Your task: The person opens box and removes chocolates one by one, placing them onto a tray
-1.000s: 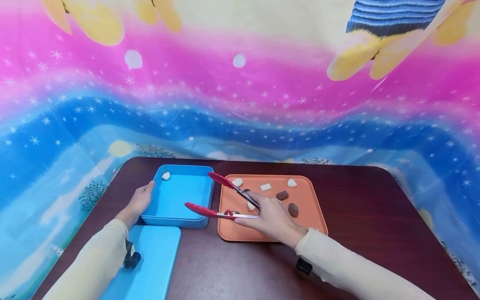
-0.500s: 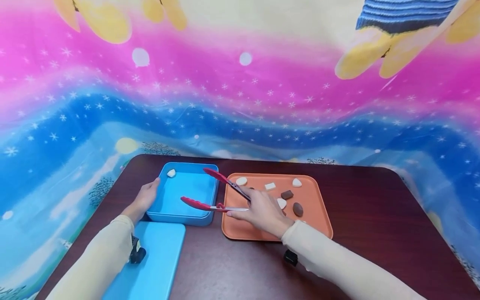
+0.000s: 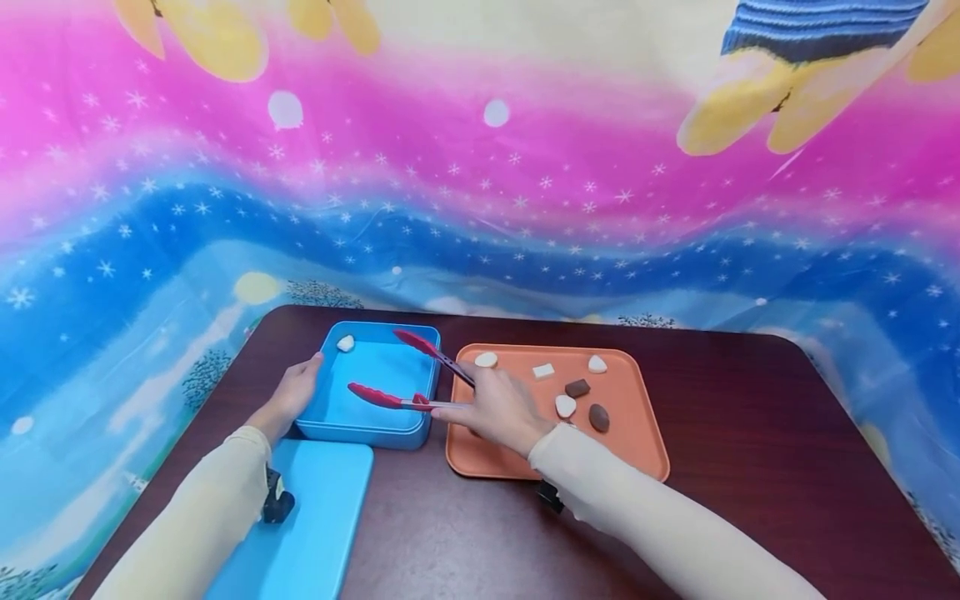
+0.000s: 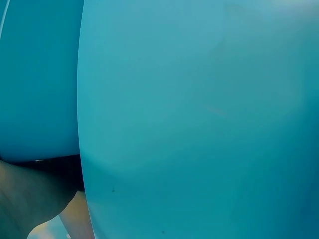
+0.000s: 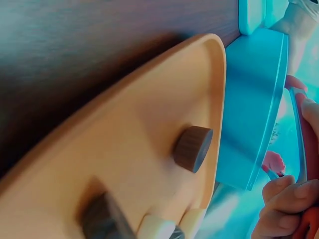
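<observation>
My right hand (image 3: 502, 408) holds metal tongs with red scalloped tips (image 3: 378, 394). The tongs are spread apart over the blue box (image 3: 363, 430), with nothing seen between the tips. One white piece (image 3: 345, 342) lies in the box's far left corner. At the box's left side, my left hand (image 3: 292, 392) grips the wall, its thumb by the rim. An orange tray (image 3: 468, 462) to the right bears white and brown pieces, among them a brown oval (image 3: 598, 417) and a brown block (image 3: 577, 388). Right hand and forearm hide part of the tray.
A light blue lid (image 3: 318, 500) lies flat in front of the box, under my left forearm; it fills most of the left wrist view. Everything rests on a dark wooden table (image 3: 450, 533). A printed cloth (image 3: 480, 192) hangs behind the table.
My right hand and the tongs have moved left, from over the tray to further over the box, still spread. The left hand stays at the box. The view has shifted slightly.
</observation>
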### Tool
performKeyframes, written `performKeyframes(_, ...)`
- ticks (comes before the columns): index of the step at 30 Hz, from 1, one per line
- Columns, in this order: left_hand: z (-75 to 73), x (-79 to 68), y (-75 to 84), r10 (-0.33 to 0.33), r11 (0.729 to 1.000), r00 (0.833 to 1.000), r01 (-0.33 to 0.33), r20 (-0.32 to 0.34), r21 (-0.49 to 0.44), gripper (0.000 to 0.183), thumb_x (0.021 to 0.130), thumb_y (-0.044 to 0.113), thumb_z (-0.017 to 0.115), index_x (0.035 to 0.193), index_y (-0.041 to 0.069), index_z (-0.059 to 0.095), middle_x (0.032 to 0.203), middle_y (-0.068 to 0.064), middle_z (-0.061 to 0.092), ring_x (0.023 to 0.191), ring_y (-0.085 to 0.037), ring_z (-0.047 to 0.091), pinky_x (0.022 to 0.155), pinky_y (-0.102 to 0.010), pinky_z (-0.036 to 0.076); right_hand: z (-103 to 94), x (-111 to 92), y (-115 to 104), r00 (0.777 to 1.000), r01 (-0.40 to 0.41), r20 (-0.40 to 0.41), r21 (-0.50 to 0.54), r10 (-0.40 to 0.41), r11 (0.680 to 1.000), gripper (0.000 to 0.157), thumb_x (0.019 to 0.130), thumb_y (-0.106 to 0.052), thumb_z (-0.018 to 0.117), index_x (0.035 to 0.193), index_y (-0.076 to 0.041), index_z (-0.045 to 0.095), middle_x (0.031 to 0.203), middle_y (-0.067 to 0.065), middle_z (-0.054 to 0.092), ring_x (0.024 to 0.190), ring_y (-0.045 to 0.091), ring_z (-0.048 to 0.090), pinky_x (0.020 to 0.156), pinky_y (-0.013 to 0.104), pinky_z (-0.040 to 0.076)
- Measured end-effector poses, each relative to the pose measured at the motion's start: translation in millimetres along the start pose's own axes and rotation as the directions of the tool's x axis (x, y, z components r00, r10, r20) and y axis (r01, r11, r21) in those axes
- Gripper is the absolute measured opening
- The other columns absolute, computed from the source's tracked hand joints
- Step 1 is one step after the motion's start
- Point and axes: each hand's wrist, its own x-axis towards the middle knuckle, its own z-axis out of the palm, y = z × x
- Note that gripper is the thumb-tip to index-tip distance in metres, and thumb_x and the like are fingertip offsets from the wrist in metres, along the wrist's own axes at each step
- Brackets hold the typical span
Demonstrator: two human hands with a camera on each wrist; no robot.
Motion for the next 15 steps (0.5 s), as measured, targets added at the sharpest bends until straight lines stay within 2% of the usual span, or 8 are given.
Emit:
performKeyframes(6,-0.6,1.0,0.4,-0.007,1.0,1.0,0.007,-0.008,0.015,0.081,0.106,0.059,0.011,0.161,0.0,0.004,0.166,-0.03,0.014,0.152,-0.053,0.018,0.121,-0.068,0.023,7.8,14,-10,1.0,0.0,-0.017,-0.07,-0.002,0.998,0.087,0.079,-0.069,0.074,0.146,-0.017,0.054,0.064,-0.002,0.054,0.055,0.016,0.049,0.048,0.03,0.037)
performKeyframes(10,-0.9,0.6,-0.2,-0.01,1.0,1.0,0.01,-0.01,0.016,0.084,0.105,0.062,0.01,0.161,-0.001,0.003,0.166,-0.03,0.013,0.152,-0.053,0.016,0.121,-0.068,0.021,11.8,22,-16,1.0,-0.001,-0.023,-0.108,-0.001,0.994,0.084,0.078,-0.069,0.075,0.14,-0.014,0.058,0.066,-0.002,0.058,0.059,0.015,0.055,0.049,0.031,0.043)
performKeyframes(13,-0.8,-0.1,-0.2,-0.014,1.0,1.0,0.014,-0.009,0.011,0.086,0.104,0.063,0.01,0.161,-0.001,0.002,0.166,-0.03,0.011,0.152,-0.053,0.014,0.122,-0.068,0.019,14.9,29,-20,1.0,0.005,-0.018,-0.116,-0.007,0.993,0.079,0.078,-0.068,0.075,0.133,-0.013,0.062,0.064,-0.002,0.057,0.055,0.015,0.055,0.045,0.029,0.04)
performKeyframes(15,-1.5,-0.8,-0.2,-0.018,1.0,1.0,0.019,-0.011,0.01,0.087,0.104,0.064,0.009,0.161,-0.001,0.002,0.166,-0.03,0.011,0.152,-0.053,0.014,0.122,-0.068,0.019,17.4,34,-23,1.0,0.005,-0.008,-0.118,-0.006,0.993,0.08,0.079,-0.067,0.075,0.136,-0.013,0.061,0.06,-0.002,0.053,0.05,0.015,0.052,0.042,0.027,0.036)
